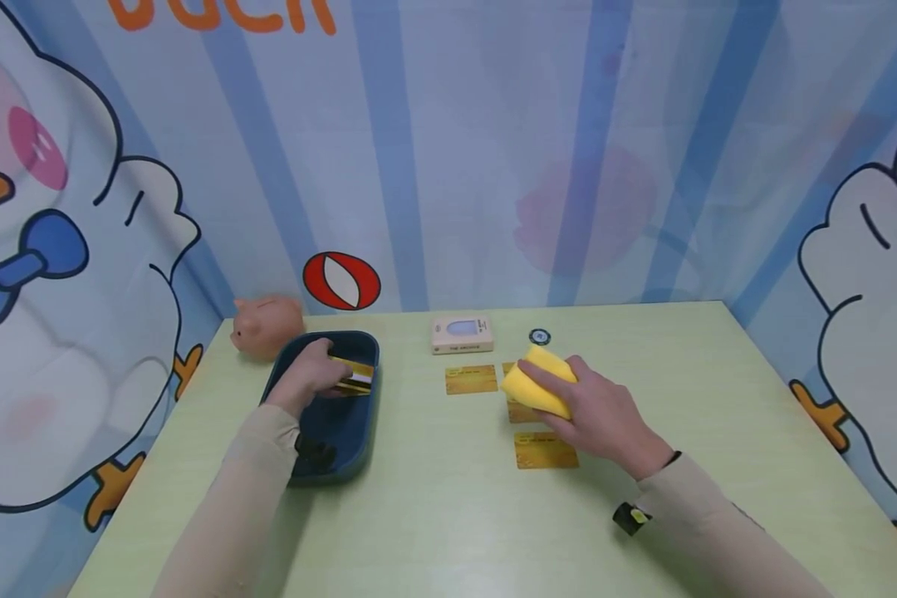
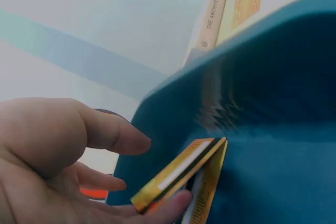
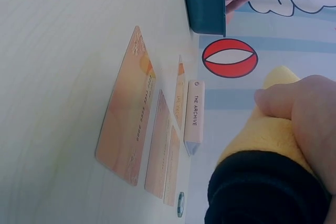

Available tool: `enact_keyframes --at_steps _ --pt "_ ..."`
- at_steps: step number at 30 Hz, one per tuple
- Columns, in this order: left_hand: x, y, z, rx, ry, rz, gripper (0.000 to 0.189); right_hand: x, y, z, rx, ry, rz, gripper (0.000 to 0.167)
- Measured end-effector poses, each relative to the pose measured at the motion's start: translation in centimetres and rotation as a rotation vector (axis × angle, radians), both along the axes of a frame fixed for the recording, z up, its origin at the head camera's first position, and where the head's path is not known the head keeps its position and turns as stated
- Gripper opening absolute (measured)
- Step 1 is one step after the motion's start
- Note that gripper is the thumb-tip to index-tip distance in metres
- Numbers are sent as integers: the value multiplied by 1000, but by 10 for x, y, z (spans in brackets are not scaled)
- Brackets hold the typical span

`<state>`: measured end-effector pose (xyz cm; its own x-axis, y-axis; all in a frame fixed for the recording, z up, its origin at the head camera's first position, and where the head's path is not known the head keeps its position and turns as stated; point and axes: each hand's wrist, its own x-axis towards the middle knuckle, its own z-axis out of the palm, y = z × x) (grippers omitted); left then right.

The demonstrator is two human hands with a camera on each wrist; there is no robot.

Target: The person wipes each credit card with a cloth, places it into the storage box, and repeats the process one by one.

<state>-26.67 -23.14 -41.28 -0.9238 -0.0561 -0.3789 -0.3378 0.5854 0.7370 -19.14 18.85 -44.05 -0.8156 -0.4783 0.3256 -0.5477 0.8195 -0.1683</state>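
My left hand [image 1: 320,370] reaches inside a dark blue bin [image 1: 342,473]. Two gold bank cards [image 2: 181,171] lean together in the bin, edges meeting at the top. In the left wrist view the thumb stands apart from the cards, while the fingertips lie at their lower edges. My right hand [image 1: 605,411] grips a folded yellow cloth [image 1: 538,382] over the table, thumb and fingers around it. Beneath the cloth are gold cards [image 1: 523,413], partly covered by it in the head view. Another gold card [image 1: 546,451] lies nearer to me, and one more card [image 1: 471,379] to the left.
A pale pink box [image 1: 462,335] marked "THE ARCHIVE" lies near the table's back edge, with a round chip [image 1: 540,336] to its right. Behind the bin stands a pink piggy bank [image 1: 267,326]. A printed cartoon curtain [image 1: 478,166] borders the table [image 1: 433,523].
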Motion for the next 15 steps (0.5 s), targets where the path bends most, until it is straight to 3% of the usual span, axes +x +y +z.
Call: enact_keyframes --at_steps 7,15 --pt "-3 2 4 -116 -27 -13 74 1 1 0 -4 3 -1 73" --pt "-3 1 5 -178 -48 -17 74 1 2 0 4 -5 -4 72"
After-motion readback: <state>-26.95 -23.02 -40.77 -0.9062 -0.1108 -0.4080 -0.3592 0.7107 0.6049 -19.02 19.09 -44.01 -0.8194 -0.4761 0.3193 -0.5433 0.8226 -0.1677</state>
